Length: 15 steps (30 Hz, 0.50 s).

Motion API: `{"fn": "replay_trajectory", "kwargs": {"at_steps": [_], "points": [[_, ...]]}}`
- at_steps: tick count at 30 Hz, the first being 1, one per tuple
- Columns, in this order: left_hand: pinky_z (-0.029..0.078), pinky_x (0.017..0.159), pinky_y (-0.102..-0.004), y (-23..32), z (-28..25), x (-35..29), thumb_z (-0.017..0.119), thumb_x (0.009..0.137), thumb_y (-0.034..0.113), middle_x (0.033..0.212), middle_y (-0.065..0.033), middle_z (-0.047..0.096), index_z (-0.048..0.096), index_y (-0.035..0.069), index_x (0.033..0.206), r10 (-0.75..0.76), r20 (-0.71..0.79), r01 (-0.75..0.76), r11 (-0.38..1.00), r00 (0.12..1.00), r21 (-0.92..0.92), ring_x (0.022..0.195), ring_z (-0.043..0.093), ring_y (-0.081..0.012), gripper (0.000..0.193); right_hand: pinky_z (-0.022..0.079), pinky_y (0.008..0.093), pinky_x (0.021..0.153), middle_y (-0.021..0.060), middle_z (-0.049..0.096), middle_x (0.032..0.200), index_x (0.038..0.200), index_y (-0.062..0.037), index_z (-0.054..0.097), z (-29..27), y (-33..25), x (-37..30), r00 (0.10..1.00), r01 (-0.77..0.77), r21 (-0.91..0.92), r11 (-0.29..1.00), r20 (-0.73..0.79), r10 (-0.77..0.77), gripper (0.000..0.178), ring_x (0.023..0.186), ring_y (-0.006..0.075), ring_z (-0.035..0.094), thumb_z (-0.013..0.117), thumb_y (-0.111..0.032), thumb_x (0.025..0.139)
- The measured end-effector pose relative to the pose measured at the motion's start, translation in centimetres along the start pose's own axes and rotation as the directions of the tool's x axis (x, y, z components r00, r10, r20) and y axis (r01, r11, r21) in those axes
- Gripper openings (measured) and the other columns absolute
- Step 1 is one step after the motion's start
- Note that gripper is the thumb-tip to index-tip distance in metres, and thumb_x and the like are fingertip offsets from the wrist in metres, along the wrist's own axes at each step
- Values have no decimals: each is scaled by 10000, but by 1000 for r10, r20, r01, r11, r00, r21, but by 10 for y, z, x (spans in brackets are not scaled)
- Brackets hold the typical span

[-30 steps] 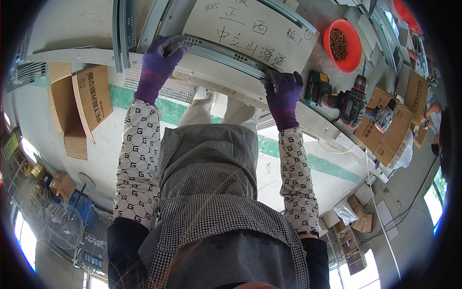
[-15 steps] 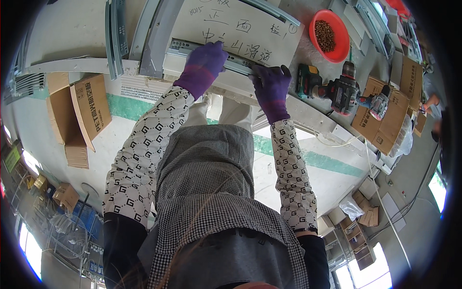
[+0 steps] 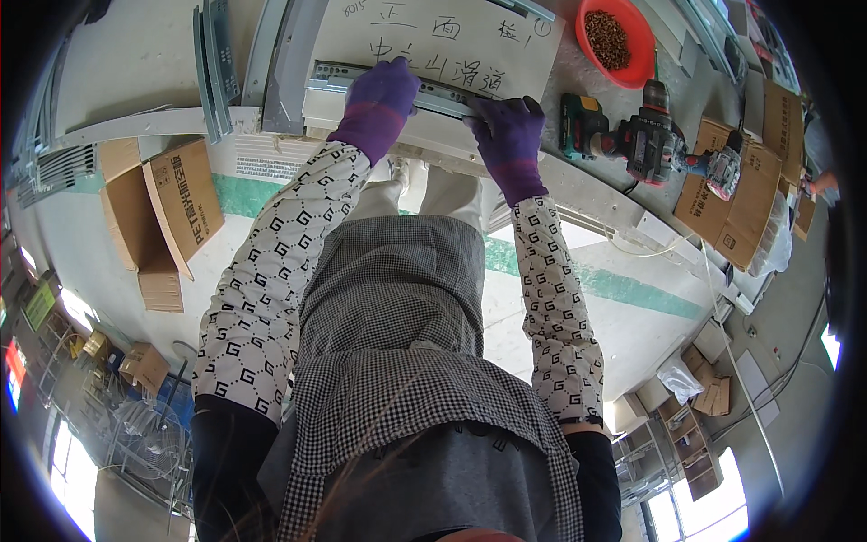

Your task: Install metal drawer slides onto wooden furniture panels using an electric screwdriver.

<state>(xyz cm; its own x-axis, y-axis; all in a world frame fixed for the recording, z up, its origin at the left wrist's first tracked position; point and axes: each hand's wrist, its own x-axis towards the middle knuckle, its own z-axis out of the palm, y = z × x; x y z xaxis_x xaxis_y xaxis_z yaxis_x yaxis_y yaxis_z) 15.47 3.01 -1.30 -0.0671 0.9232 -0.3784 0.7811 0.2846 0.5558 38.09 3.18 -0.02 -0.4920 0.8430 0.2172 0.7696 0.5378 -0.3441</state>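
A metal drawer slide (image 3: 442,97) lies along the near edge of a white panel (image 3: 479,45) with handwriting on it. My left hand (image 3: 381,101), in a purple glove, is closed on the slide left of its middle, fingers curled over it. At the slide's right end, my right hand (image 3: 508,135), also purple-gloved, grips with thumb and fingers. Both gloves hide parts of the slide, so the exact finger contact is partly covered.
Right of the panel stand a red bowl (image 3: 623,41) of small screws and two cordless drills (image 3: 648,135) (image 3: 721,167). More slides (image 3: 215,72) hang over the bench's left edge. An opened cardboard box (image 3: 181,199) sits on the floor at left; cardboard (image 3: 731,199) lies at right.
The whole view has shifted slightly, so the bench, bowl and panel sit higher in the picture. Both hands keep their hold on the slide, which stays at the panel's near edge.
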Motion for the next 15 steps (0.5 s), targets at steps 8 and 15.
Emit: {"fn": "replay_trajectory", "kwargs": {"at_steps": [8, 15], "points": [[546, 704, -337, -8, 9, 9, 570, 909, 186, 1009, -148, 624, 586, -14, 1094, 60, -66, -72, 976, 996, -206, 725, 687, -253, 273, 373, 452, 958, -3, 720, 929, 1020, -188, 703, 2, 7, 5, 999, -42, 53, 998, 35, 40, 231, 928, 219, 617, 739, -260, 803], [543, 588, -338, -34, 24, 16, 571, 928, 268, 799, -77, 609, 605, 39, 1054, -127, -206, 20, 890, 970, -455, 685, 630, -193, 264, 417, 451, 884, 35, 639, 1104, 1177, -179, 645, -25, -39, 47, 969, -180, 148, 973, -144, 201, 388, 997, 305, 556, 715, -162, 796]]}}
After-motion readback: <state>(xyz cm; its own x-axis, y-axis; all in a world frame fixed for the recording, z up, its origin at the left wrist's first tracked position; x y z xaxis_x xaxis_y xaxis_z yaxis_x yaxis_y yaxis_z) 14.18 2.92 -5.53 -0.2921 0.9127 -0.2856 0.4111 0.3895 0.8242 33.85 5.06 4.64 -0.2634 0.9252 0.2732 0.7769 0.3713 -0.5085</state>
